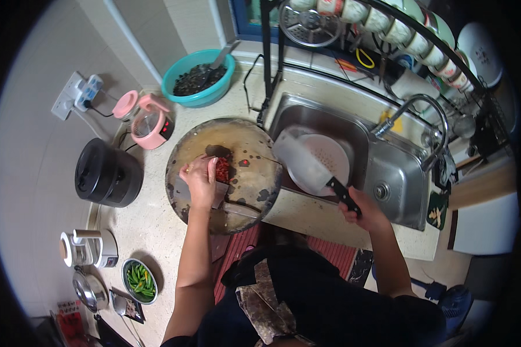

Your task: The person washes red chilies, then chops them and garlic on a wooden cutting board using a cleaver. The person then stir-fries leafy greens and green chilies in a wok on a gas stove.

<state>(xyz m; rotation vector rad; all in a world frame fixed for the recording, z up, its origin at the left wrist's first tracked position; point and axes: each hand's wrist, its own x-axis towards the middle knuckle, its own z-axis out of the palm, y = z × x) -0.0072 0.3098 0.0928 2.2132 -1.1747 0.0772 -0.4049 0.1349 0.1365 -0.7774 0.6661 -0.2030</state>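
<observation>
In my right hand [360, 210] is the black handle of a cleaver [303, 164], whose broad blade is over the left sink basin, above a white colander [330, 149]. My left hand [201, 175] is on the round wooden chopping board [252, 182], beside a small heap of chopped red food [222, 170]. A second cleaver with a wooden handle [241, 210] lies on the board, its blade partly beneath my left hand and wrist. Whether my left fingers hold any of the red food cannot be told.
A teal basin [199, 97] of dark pieces stands behind the board. Leftward are a pink kettle [150, 130], a black canister [108, 173] and a bowl of green chillies [140, 281]. A black dish rack [267, 56] and curved faucet [417, 97] rise around the double sink [395, 173].
</observation>
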